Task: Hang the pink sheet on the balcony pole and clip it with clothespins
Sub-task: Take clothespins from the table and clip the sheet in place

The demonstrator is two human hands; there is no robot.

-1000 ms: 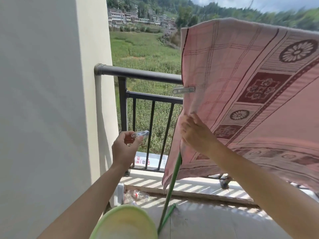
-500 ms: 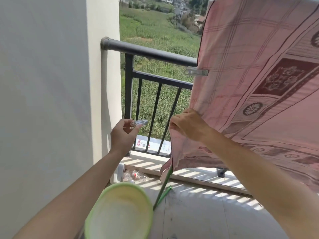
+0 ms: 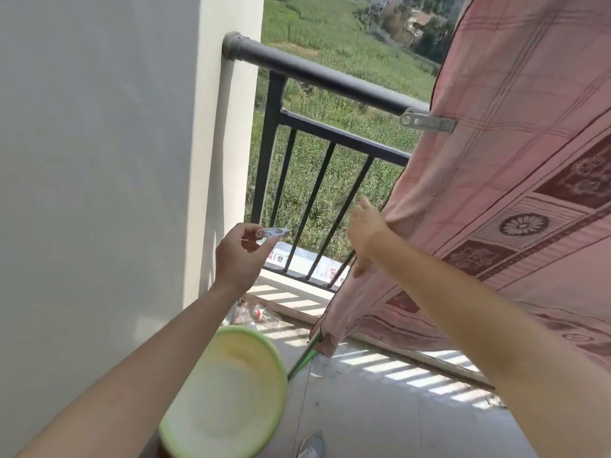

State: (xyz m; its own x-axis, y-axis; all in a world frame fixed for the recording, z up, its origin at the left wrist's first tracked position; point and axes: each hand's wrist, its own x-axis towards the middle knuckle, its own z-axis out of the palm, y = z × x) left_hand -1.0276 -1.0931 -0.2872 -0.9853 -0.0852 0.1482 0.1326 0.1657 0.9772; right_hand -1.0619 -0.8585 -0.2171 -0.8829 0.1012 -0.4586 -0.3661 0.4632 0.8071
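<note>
The pink patterned sheet (image 3: 515, 153) hangs over the dark balcony pole (image 3: 330, 79) on the right and billows inward. One silver clothespin (image 3: 426, 121) is clipped on the sheet's left edge at the pole. My left hand (image 3: 239, 256) pinches a second silver clothespin (image 3: 272, 233) in front of the railing bars. My right hand (image 3: 367, 236) is at the sheet's lower left edge with fingers spread, touching the cloth without gripping it.
A white wall (image 3: 99, 193) fills the left. A green-rimmed basin (image 3: 231, 391) is tucked under my left arm. A green stick (image 3: 305, 355) leans beneath the sheet's corner. Plastic bottles (image 3: 258, 314) lie by the railing base. A shoe (image 3: 310, 446) shows on the tiled floor.
My right hand has let go of the sheet's edge and opened its fingers. The view has tilted down and left. My left hand still holds the clothespin.
</note>
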